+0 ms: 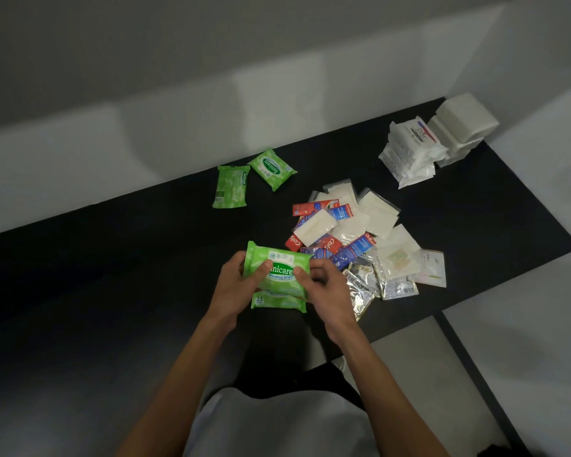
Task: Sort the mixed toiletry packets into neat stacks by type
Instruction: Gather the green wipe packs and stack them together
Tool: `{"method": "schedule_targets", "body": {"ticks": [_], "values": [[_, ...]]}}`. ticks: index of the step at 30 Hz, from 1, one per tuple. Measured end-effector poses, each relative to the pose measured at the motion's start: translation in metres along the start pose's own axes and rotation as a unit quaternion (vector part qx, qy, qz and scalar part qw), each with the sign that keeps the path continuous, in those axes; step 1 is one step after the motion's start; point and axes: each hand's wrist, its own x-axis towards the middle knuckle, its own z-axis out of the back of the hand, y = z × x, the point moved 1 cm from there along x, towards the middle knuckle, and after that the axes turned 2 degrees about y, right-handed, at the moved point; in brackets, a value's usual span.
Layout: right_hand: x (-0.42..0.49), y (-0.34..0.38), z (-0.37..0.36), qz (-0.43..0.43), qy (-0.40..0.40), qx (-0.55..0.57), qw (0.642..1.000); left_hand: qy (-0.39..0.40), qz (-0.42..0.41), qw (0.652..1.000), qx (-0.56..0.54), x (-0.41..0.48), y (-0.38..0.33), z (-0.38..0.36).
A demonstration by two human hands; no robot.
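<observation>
Both hands hold a green wipes packet (279, 263) just above another green wipes packet (277, 301) lying on the black table (112, 275). My left hand (241, 288) grips its left side, my right hand (323, 285) its right side. Two more green wipes packets (229, 191) (271, 168) lie apart farther back. To the right spreads a mixed pile: red and blue toothpaste sachets (327, 245), white flat packets (376, 212), and silver sachets (363, 285).
At the far right corner stand a stack of white soap packets (409, 150) and a stack of white tissue packs (462, 127). A white wall runs behind the table. The table's right edge drops to a pale floor (524, 324).
</observation>
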Motion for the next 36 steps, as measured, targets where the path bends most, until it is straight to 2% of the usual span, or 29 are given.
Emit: {"method": "schedule_targets", "body": {"ticks": [5,9,17,24,29,32,34,36], "values": [[0.003,-0.012,-0.001,0.040,-0.057,-0.165,0.984,-0.037,-0.001,0.992,0.117,0.008,0.026,0.007],[0.008,-0.027,-0.004,0.040,-0.045,-0.229,0.971,-0.088,-0.006,0.982,0.164,0.014,0.046,0.006],[0.017,-0.055,-0.004,0.065,-0.044,-0.312,0.947,-0.086,-0.024,0.949,0.302,0.030,0.078,0.001],[0.017,-0.059,-0.004,0.084,-0.019,-0.355,0.931,-0.076,0.016,0.969,0.235,0.031,0.082,-0.002],[0.027,-0.049,0.001,0.045,-0.002,-0.333,0.942,-0.052,0.016,0.967,0.250,0.032,0.079,0.003],[0.033,-0.038,0.006,0.019,0.021,-0.369,0.929,-0.030,0.023,0.965,0.258,0.037,0.077,0.010],[0.036,-0.027,0.007,0.040,0.010,-0.388,0.921,-0.058,0.015,0.964,0.261,0.041,0.069,0.014],[0.039,-0.011,0.006,0.083,-0.033,-0.412,0.907,-0.099,-0.005,0.960,0.262,0.050,0.055,0.021]]}}
